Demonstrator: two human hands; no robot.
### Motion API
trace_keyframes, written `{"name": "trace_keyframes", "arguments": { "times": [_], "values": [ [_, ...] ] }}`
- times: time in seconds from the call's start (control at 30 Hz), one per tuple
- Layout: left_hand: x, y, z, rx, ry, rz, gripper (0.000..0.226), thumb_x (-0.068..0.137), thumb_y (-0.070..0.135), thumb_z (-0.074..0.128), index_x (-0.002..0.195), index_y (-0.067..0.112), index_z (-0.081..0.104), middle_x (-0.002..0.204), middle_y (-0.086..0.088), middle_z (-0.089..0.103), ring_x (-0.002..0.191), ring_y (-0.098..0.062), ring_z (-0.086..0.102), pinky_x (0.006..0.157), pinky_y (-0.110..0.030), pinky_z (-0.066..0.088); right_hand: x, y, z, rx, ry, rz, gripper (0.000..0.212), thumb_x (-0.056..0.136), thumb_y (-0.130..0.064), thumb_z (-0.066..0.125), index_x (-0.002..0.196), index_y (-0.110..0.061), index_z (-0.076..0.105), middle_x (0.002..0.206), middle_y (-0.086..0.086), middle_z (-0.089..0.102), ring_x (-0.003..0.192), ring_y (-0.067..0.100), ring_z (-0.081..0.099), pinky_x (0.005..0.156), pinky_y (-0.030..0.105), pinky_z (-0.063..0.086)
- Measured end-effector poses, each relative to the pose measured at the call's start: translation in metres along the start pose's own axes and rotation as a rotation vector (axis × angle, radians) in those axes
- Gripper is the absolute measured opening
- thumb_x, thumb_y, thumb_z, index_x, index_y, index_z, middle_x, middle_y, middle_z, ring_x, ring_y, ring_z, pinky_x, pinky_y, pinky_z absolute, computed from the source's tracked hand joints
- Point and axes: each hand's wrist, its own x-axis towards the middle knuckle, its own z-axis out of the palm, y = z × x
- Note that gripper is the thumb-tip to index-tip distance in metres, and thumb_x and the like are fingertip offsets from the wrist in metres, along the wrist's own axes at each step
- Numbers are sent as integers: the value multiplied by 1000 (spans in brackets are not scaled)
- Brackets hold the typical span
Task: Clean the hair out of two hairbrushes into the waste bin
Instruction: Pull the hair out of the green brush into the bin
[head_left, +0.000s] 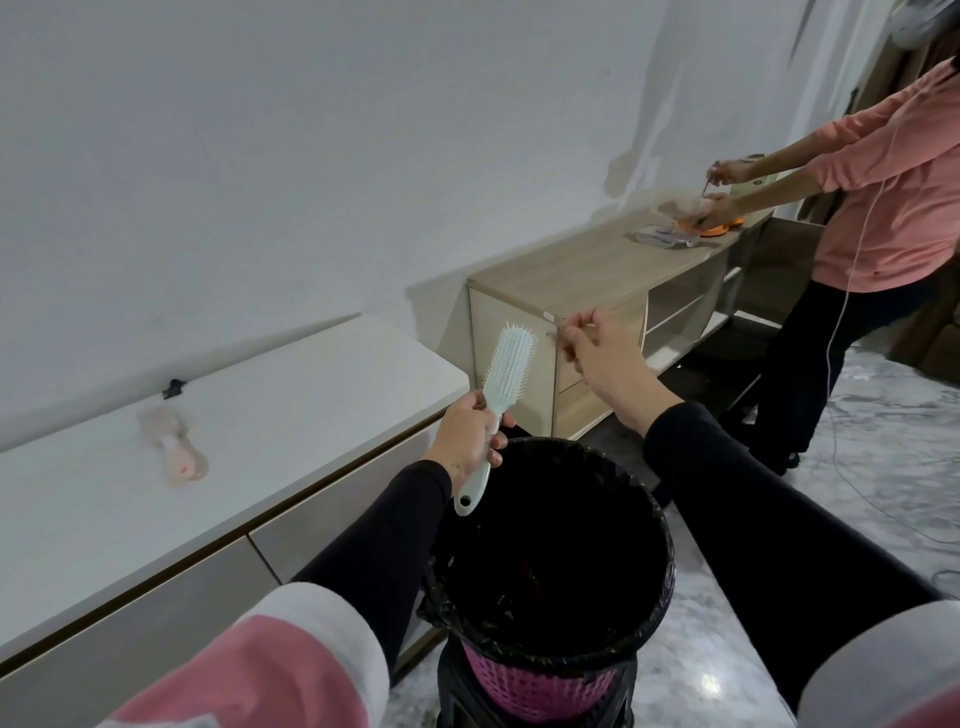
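My left hand (470, 434) grips the handle of a pale blue hairbrush (506, 366), held upright with its bristles facing me, above the far rim of the waste bin (660, 525). The bin is purple with a black liner and stands right below my arms. My right hand (597, 353) is raised just right of the brush head, fingertips pinched together, perhaps on thin strands of hair that are too fine to tell. A second, pink hairbrush (176, 447) lies blurred on the white cabinet top to the left.
A long white cabinet (291, 415) runs along the wall on my left. A wooden shelf unit (587, 270) stands behind it. Another person in a pink top (893, 192) works at its far end. A thin cable lies on the marble floor (857, 467).
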Motion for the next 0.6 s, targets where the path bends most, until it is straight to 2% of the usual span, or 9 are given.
{"name": "trace_keyframes", "arguments": {
  "times": [0.07,0.13,0.2,0.27,0.3,0.37,0.43,0.5,0.6],
  "values": [
    [0,1,-1,6,0,6,37,90,-4,31,121,3,50,87,-10,52,54,-11,38,40,-19,33,-3,5,-5,-511,-57,-64,22,97,-10,39,84,-21,54,77,-4,59,65,13,52,63,28,43],
    [-1,1,-2,4,4,9,35,90,-4,31,119,3,50,86,-10,52,53,-11,39,41,-19,32,-8,6,-9,-990,-309,56,32,92,-5,41,80,-26,61,95,-2,64,89,20,60,83,34,47],
    [0,1,-2,-4,6,7,34,90,-4,32,118,3,50,84,-10,53,52,-12,38,41,-20,32,-14,8,-8,-1255,-550,203,45,88,4,41,104,-29,68,124,2,60,119,27,54,104,44,37],
    [0,0,-2,4,7,10,34,91,-3,32,120,3,49,83,-9,53,52,-11,38,41,-20,32,-15,10,-4,-1220,-423,182,49,88,-1,43,116,-34,63,127,-3,59,124,25,50,112,53,22],
    [0,0,-1,16,10,13,35,91,-2,33,121,4,49,84,-8,53,52,-11,39,41,-20,33,-14,10,-2,-1105,-265,108,39,89,-9,45,112,-34,64,116,-5,65,115,21,56,111,51,26],
    [-2,0,1,33,16,16,37,91,-3,32,123,5,49,84,-8,54,53,-11,39,42,-21,33,-13,9,3,-862,-18,-67,19,92,-30,49,99,-26,67,88,-7,67,90,17,62,92,39,46],
    [-3,0,3,28,14,15,39,91,-4,30,125,7,49,85,-8,54,53,-11,39,42,-21,33,-12,8,11,-667,5,-179,19,92,-34,53,96,-22,67,80,-8,63,81,14,61,75,30,49],
    [-5,-1,4,10,5,10,38,93,-4,29,124,8,49,84,-8,55,54,-12,40,42,-21,33,-12,10,19,-644,-48,-298,16,90,-28,57,103,-23,66,92,-6,63,90,13,59,80,29,49],
    [-9,-2,8,17,4,15,34,95,0,31,122,7,50,85,-8,56,55,-12,41,44,-21,33,-12,20,29,-830,-42,-401,24,88,-35,57,111,-27,63,107,-6,59,102,15,54,88,36,48]
  ]
}}
